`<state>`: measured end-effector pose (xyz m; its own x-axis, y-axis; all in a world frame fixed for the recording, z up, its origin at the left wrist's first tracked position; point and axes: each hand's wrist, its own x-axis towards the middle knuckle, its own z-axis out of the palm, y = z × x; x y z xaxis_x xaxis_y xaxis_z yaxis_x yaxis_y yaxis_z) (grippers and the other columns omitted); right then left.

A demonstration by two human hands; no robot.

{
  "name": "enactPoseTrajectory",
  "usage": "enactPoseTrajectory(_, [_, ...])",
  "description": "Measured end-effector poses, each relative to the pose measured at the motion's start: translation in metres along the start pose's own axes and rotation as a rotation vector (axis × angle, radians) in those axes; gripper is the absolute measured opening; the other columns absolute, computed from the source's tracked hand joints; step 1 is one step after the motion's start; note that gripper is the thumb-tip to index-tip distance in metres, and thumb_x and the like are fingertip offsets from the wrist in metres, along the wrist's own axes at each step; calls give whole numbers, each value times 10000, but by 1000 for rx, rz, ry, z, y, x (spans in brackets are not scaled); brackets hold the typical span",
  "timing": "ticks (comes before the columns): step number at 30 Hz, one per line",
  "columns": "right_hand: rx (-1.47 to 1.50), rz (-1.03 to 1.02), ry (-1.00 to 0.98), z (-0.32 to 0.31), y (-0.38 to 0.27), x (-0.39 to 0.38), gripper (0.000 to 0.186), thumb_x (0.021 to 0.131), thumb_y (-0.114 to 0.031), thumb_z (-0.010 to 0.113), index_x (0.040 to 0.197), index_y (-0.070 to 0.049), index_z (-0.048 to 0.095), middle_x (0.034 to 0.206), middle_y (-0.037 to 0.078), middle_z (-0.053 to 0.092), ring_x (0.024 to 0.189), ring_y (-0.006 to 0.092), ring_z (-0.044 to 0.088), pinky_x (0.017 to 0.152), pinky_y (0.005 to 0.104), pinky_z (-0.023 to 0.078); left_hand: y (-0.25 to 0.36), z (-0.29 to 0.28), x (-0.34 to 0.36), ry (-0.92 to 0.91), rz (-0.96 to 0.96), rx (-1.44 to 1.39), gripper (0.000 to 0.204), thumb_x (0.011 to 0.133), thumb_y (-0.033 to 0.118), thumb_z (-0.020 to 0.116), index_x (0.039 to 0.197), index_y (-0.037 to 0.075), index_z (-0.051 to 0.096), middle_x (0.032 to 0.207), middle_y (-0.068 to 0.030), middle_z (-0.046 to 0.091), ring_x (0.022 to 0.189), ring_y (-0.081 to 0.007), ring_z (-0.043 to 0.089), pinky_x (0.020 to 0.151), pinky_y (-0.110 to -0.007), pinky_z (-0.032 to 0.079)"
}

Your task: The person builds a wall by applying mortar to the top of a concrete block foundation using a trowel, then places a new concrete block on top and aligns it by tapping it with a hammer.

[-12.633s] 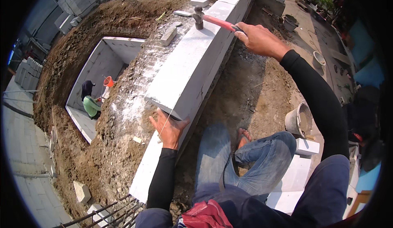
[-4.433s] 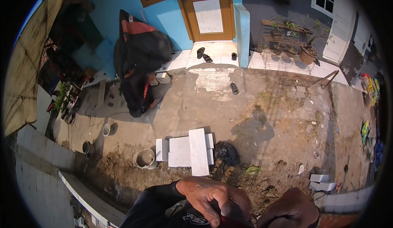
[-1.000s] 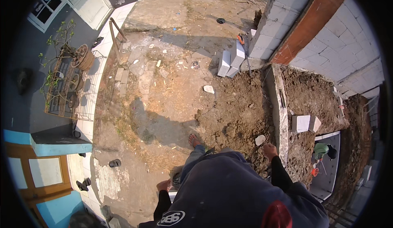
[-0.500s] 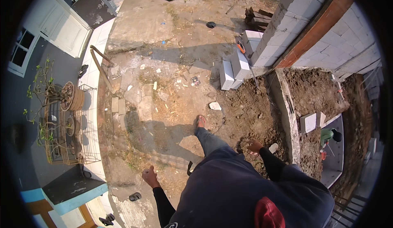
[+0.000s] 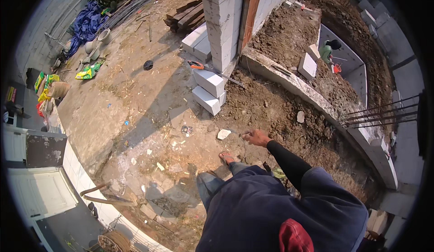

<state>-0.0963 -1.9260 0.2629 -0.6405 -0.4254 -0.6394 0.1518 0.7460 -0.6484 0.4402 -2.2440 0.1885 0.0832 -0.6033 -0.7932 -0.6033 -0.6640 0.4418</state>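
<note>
Right hand (image 5: 256,137) now swung forward over soil, grip unclear, nearest small white block fragment (image 5: 223,134); left hidden.

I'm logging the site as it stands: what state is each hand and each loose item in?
Right hand: stretched forward, fingers curled; whether it holds anything, unclear.
Left hand: out of view.
Two white rectangular masonry blocks: stacked on dirt.
Orange-handled saw: lying flat by the block wall.
Small white block chip: loose on ground.

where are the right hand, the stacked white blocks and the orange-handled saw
right hand (image 5: 256,137), head view, back of the hand
stacked white blocks (image 5: 209,89), head view, face of the upper block
orange-handled saw (image 5: 195,65), head view, on its orange handle
</note>
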Motion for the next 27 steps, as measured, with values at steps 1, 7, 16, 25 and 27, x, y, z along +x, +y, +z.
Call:
enactPoseTrajectory(1, [101, -7, 34, 5, -11, -17, 544, 998, -470, 631, 1269, -1, 669, 1026, 140, 745, 854, 209, 718, 795, 388, 572, 52, 0, 20, -24, 83, 40, 124, 787, 38, 686, 752, 68, 570, 636, -16, 498, 535, -171, 509, 495, -316, 456])
enactPoseTrajectory(7, [501, 295, 774, 81, 109, -157, 540, 1014, -506, 583, 1168, -3, 705, 871, 148, 719, 764, 239, 697, 758, 415, 529, 329, 76, 108, -235, 497, 394, 83, 798, 35, 665, 779, 55, 587, 639, -22, 503, 533, -167, 510, 494, -308, 443])
enactPoseTrajectory(16, [1346, 1562, 764, 600, 148, -516, 406, 1009, -364, 579, 1211, -13, 613, 911, 176, 665, 769, 318, 688, 663, 566, 532, 529, 221, 123, -309, 846, 854, 23, 814, 30, 634, 820, 35, 612, 642, -31, 511, 531, -161, 513, 491, -295, 425])
enactPoseTrajectory(25, [2080, 1407, 1183, 705, -2, -358, 630, 987, -709, 439, 1157, -117, 571, 1088, 127, 607, 828, 295, 601, 705, 536, 488, 269, 405, -109, -1149, 1061, 1013, 659, 876, 111, 690, 1488, 5, 469, 1350, -229, 591, 1155, -277, 630, 944, -380, 515])
enactPoseTrajectory(27, [2111, 1306, 1301, 702, 12, -374, 685, 987, -734, 409, 1265, -114, 497, 1219, 145, 541, 999, 321, 523, 811, 554, 441, 173, 387, -194, -1420, 1043, 1172, 665, 1000, 345, 629, 1532, 3, 426, 1544, -239, 466, 1407, -323, 464, 1162, -423, 354])
